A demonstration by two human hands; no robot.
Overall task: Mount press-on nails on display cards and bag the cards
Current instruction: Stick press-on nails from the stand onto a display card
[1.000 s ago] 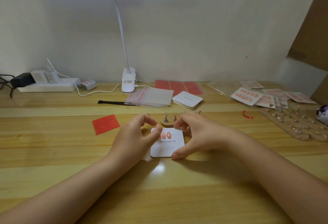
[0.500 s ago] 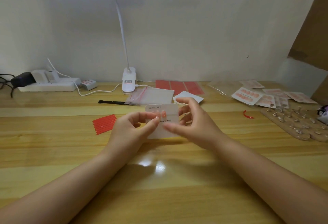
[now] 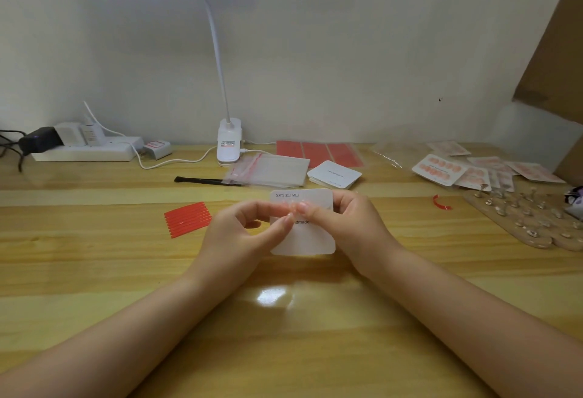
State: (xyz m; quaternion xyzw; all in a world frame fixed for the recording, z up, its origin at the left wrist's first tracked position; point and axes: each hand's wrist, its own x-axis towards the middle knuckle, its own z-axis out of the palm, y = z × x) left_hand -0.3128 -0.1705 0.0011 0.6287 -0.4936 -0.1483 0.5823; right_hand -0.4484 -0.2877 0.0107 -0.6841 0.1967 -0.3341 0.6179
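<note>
A white display card [image 3: 310,238] printed "Handmade" is held upright above the wooden table, facing me. My right hand [image 3: 350,224] grips its right edge, fingers behind and thumb across the front. My left hand [image 3: 243,230] has its thumb and forefinger pinched at the card's left side, over the spot where the pink nails sit; the nails are mostly hidden by my fingertips. Behind lie a stack of clear zip bags [image 3: 271,170] and a stack of blank cards [image 3: 334,174].
Red adhesive strips [image 3: 187,219] lie left of my hands, red sheets [image 3: 318,153] at the back. Bagged finished cards [image 3: 473,170] and a wooden board of nail stands [image 3: 523,218] sit at right. A lamp base [image 3: 229,142], power strip [image 3: 85,151] and black brush [image 3: 202,180] line the back.
The card was lying flat on the table with two nails on it; both hands lifted it off the table and turned it upright toward me.
</note>
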